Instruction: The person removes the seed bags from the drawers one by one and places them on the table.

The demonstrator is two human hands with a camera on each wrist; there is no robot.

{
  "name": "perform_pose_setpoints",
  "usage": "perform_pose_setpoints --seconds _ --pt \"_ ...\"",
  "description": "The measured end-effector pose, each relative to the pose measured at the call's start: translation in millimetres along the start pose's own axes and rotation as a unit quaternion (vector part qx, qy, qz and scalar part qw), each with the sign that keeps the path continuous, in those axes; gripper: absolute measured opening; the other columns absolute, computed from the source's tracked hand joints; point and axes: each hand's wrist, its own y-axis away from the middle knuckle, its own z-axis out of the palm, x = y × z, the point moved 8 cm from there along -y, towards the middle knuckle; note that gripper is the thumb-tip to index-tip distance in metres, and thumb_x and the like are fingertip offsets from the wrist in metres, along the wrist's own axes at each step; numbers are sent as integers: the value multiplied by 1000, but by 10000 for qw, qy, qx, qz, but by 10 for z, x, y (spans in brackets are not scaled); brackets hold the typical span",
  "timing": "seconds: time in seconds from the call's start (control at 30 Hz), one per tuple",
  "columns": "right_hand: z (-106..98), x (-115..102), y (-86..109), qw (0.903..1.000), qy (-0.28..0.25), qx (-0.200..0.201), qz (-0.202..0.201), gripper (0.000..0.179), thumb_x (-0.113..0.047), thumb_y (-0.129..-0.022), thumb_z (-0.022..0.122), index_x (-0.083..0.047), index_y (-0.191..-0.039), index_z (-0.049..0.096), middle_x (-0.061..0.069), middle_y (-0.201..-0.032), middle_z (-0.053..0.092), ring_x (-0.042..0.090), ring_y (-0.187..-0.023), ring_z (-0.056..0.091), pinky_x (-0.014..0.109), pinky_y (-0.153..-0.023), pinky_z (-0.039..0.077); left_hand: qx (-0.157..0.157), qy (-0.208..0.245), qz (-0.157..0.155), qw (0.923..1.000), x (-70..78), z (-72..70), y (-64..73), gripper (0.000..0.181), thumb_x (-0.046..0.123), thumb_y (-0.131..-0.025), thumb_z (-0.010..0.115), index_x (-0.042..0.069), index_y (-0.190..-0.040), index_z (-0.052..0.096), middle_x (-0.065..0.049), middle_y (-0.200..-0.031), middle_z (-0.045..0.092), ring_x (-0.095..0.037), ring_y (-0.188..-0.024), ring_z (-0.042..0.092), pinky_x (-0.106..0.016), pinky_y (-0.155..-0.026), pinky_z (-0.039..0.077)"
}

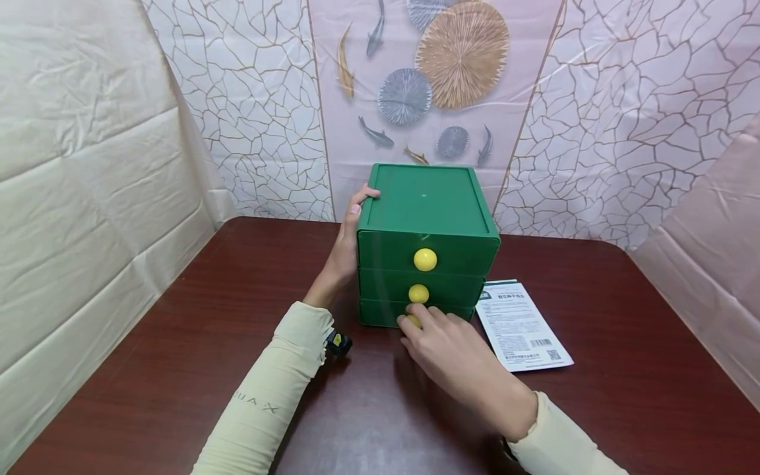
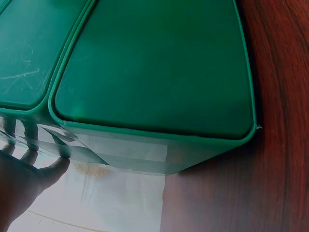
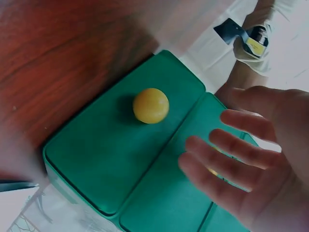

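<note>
A green three-drawer box (image 1: pixel 424 198) with round yellow knobs stands on the table, all its drawers closed. My left hand (image 1: pixel 346 247) steadies its left side, one digit lying over the top edge. In the left wrist view, the spread fingertips of the left hand (image 2: pixel 29 179) touch the green wall. My right hand (image 1: pixel 448 346) is at the front, overlapping the bottom yellow knob (image 1: pixel 413 321) in the head view. From the right wrist, that knob (image 3: pixel 150 105) shows free of the right hand (image 3: pixel 251 164), whose loosely bent fingers hover before the drawer above and partly cover its knob.
A white printed sheet (image 1: pixel 522 330) lies on the table to the right of the box, one corner beside it. The dark red-brown table (image 1: pixel 237 297) is bordered by hanging cloth at the left, right and back. A small black device (image 1: pixel 339 344) sits at the left wrist.
</note>
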Motion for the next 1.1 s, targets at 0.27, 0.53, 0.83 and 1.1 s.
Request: perform_pose_setpoints --seconds 0.27,0.53,0.83,1.1 --pt "-199 87 -39 9972 -64 743 98 26 -12 -88 85 -2 -109 74 14 -111 68 28 -91 65 36 -65 56 -15 15 25 10000 20 21 9 57 41 -111 19 10 -152 41 -4 -177 9 -25 -160 15 -57 -124 21" --pt "-141 235 -43 9943 -344 759 670 25 -10 -93 80 -3 -115 71 13 -109 65 27 -86 64 37 -66 58 67 147 65 9998 13 34 8 58 41 -109 20 7 -152 40 -3 -177 8 -25 -160 14 -56 -124 21" --pt "-8 301 -44 9904 -724 558 1038 38 -12 -92 83 -2 -125 68 15 -115 62 27 -89 67 38 -69 61 171 581 32 9982 14 44 13 57 41 -110 22 3 -150 39 -4 -177 6 -26 -161 13 -55 -124 21" --pt "43 312 -69 9889 -804 479 1156 41 -9 -90 84 0 -127 67 16 -117 59 25 -91 68 36 -66 62 268 959 -406 9942 8 41 14 50 45 -111 29 13 -147 44 5 -174 15 -23 -154 26 -53 -118 29"
